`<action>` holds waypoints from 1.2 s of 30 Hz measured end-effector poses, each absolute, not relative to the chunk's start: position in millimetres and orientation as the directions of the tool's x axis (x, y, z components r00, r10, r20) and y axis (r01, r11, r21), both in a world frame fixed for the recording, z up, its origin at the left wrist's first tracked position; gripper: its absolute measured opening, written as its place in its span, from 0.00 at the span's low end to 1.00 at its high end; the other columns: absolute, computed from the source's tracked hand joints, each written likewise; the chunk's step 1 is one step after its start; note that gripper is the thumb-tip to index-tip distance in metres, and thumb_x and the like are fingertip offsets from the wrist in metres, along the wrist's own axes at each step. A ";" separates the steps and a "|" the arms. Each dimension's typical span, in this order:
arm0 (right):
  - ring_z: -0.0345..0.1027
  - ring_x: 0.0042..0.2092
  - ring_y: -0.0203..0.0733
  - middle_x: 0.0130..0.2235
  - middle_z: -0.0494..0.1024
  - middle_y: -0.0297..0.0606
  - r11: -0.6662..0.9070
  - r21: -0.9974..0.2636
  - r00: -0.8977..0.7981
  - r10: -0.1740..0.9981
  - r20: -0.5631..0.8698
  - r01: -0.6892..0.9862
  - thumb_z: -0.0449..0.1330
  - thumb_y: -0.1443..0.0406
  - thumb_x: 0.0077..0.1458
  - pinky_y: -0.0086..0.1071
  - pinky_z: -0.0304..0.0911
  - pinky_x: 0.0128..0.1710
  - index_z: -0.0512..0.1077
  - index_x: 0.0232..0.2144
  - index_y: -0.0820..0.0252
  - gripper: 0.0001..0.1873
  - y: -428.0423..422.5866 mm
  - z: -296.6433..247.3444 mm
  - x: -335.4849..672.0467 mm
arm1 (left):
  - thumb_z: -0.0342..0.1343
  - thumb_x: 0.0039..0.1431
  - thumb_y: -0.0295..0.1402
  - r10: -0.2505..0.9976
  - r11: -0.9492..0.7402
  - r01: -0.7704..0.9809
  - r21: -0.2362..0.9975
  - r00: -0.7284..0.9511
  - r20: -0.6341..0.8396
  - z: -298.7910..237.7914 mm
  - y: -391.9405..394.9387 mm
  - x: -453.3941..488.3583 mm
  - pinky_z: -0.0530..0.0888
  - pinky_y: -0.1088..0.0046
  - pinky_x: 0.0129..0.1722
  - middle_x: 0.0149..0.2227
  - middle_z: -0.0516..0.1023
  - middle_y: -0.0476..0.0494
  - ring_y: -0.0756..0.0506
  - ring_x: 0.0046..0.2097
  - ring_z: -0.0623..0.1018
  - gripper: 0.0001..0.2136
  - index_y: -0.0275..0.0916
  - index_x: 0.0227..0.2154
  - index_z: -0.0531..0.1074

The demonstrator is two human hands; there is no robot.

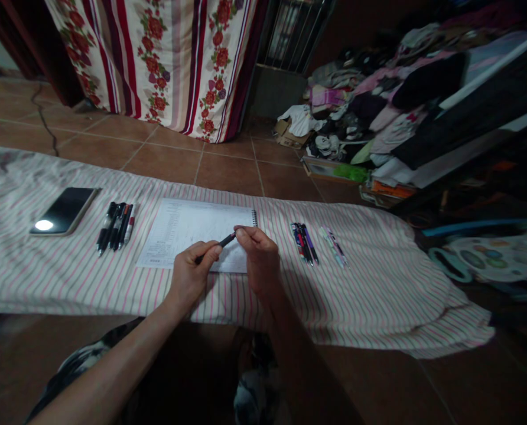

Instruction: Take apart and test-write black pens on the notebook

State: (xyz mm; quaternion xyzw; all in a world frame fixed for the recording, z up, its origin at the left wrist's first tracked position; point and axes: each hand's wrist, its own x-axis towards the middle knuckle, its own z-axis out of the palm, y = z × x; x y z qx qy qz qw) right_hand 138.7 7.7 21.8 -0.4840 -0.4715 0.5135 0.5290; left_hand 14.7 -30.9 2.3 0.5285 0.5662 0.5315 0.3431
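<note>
Over a spiral notebook with a printed sheet, both of my hands grip one dark pen. My left hand is closed around its lower left part, thumb along the barrel. The fingers of my right hand pinch its other end, which is mostly hidden by the fingertips. To the right of the notebook lies a group of dark and coloured pens. Beside them are a few pale pastel pens. Left of the notebook rests a bunch of black pens and a white-and-red one.
A phone lies face up at the left on the striped cloth covering the table. Beyond it are a tiled floor and a floral curtain. A heap of clothes and shoes fills the back right.
</note>
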 end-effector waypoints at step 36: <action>0.69 0.40 0.39 0.33 0.77 0.32 0.109 -0.993 0.121 0.986 0.112 0.035 0.58 0.58 0.48 0.32 0.61 0.42 0.76 0.29 0.55 0.10 -2.2 16.0 129.5 | 0.50 0.57 0.38 0.892 -0.212 0.575 0.790 -0.216 0.397 -2.0 -36.3 14.6 0.63 0.75 0.29 0.26 0.73 0.47 0.50 0.29 0.71 0.12 0.37 0.35 0.75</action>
